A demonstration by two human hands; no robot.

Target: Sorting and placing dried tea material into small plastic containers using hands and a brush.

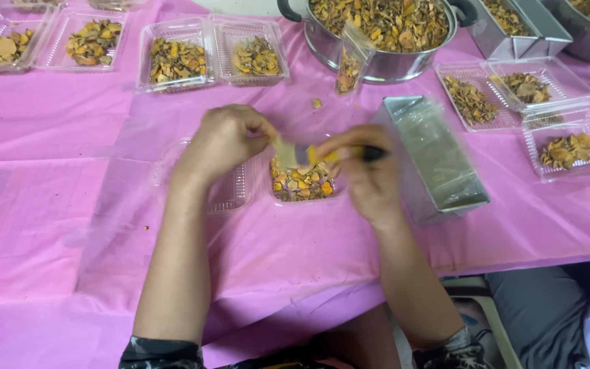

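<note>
My left hand (225, 140) pinches a small pale slice (283, 152) over an open clear clamshell tray (227, 191). The tray's right half is filled with dried yellow-orange slices (302, 183). My right hand (363, 171) grips a yellow-and-black handled tool (349, 154), blurred, its tip close to the pale slice. Both hands hover just above the filled half, nearly touching each other.
A rectangular metal tin (438, 160) lined with clear film lies to the right. A large steel pot (384, 31) of dried slices stands behind. Filled clear trays (175, 58) line the back left and right (568, 147). A pink plastic cloth (49, 205) covers the table.
</note>
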